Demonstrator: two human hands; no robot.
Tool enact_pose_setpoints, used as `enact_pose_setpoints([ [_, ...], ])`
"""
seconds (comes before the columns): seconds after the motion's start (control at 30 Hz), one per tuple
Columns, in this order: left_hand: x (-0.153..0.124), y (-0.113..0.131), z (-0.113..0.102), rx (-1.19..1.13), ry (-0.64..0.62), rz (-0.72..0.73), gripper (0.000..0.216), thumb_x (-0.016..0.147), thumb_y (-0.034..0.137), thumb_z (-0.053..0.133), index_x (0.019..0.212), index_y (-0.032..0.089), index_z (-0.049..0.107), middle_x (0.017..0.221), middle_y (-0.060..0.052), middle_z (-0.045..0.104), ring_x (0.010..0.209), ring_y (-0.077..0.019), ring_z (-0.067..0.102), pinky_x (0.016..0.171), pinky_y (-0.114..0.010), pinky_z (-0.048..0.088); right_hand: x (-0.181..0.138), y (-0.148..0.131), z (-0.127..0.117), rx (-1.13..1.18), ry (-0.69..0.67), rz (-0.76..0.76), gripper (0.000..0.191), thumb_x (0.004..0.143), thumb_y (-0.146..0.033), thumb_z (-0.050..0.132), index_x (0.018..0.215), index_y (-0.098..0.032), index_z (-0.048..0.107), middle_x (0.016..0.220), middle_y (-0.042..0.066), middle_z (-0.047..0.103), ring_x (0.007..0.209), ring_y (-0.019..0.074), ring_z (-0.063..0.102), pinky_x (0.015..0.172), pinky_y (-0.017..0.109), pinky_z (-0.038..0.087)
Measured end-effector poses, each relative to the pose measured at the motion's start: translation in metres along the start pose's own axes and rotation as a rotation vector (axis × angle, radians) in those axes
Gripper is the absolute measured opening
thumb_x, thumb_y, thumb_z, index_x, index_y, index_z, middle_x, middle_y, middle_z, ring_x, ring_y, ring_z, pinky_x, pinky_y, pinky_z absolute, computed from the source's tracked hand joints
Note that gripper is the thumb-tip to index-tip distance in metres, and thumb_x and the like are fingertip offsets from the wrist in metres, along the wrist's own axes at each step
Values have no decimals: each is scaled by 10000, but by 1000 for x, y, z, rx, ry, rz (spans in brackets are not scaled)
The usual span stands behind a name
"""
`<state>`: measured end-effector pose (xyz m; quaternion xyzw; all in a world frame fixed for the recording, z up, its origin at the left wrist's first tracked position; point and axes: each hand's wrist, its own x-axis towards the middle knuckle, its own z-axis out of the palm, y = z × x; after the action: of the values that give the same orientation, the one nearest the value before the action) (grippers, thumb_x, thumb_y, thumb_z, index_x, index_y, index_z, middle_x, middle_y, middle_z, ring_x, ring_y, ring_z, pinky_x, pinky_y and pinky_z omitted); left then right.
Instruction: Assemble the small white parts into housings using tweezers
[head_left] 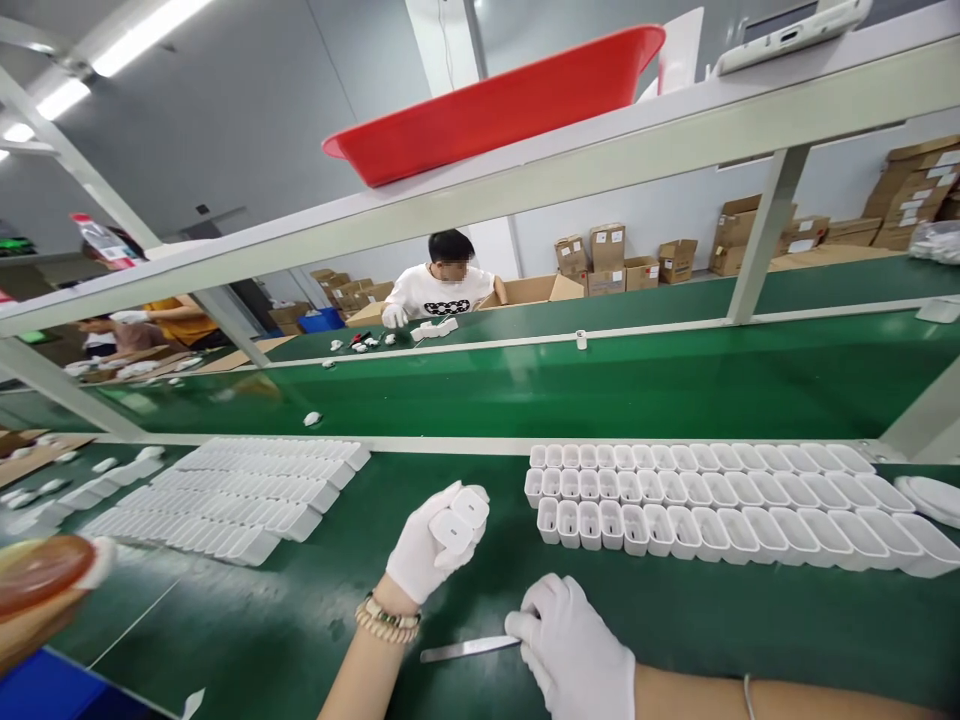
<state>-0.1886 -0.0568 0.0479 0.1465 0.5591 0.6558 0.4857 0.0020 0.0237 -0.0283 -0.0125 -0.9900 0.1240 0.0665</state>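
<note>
My left hand point(424, 545), in a white glove, is closed around two small white plastic pieces point(454, 530) with rounded corners, each with a small slot in its face. It is raised above the green work surface point(360, 640). Lower in the view, my gloved right hand point(574, 640) rests near the surface with its fingers curled. Its thumb and fingertips close on one end of metal tweezers point(469, 650), which lie almost flat and point left. Rows of open white plastic cups point(675, 530) stand to the right, beyond my right hand.
More rows of white plastic pieces point(247, 500) are at the left. A shelf rail point(480, 205) crosses above, carrying a red tray point(502, 110). Across the green conveyor belt point(480, 395) a person point(442, 280) sits with small parts. Someone's hand point(45, 610) shows at the left edge.
</note>
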Motion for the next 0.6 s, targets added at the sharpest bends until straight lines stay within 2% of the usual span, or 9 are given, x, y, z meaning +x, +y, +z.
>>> enact_pose_setpoints([
  [0.13,1,1,0,25,-25,-5,356,832,526,524,850,171,506,565,63,384,317,-13,228,281,-140,161,4,-1,-5,-85,-52,-25,156,859,-226,519,937,-160,637,877,99,604,776,210,489,664,342,341],
  [0.27,7,-6,-4,260,47,77,484,742,634,548,884,172,526,589,47,404,372,-40,287,324,-165,172,9,-2,-8,-151,-110,-58,214,827,-288,565,970,-156,652,889,115,626,770,234,517,632,361,360],
  [0.37,13,-13,-7,564,154,207,480,757,618,558,947,178,548,615,30,453,432,-72,346,387,-193,223,12,-2,-6,-149,-80,-84,236,830,-315,585,970,-148,675,874,121,640,776,249,544,628,372,387],
  [0.47,23,-12,-5,933,233,370,328,807,484,587,990,212,560,679,13,526,520,-111,438,536,-246,362,15,0,2,-146,-59,-107,230,874,-326,561,947,-147,687,886,121,657,779,247,569,617,364,410],
  [0.53,33,-4,1,1173,192,466,221,811,421,596,935,238,594,735,0,548,613,-145,494,653,-282,393,20,2,9,-152,-47,-111,216,898,-299,540,916,-146,691,883,125,663,781,247,578,592,351,412],
  [0.6,48,9,9,1385,81,528,172,802,412,604,840,245,627,748,-9,552,669,-171,513,705,-301,387,24,6,16,-131,-17,-126,191,902,-272,546,873,-147,687,847,122,659,769,236,579,571,332,412],
])
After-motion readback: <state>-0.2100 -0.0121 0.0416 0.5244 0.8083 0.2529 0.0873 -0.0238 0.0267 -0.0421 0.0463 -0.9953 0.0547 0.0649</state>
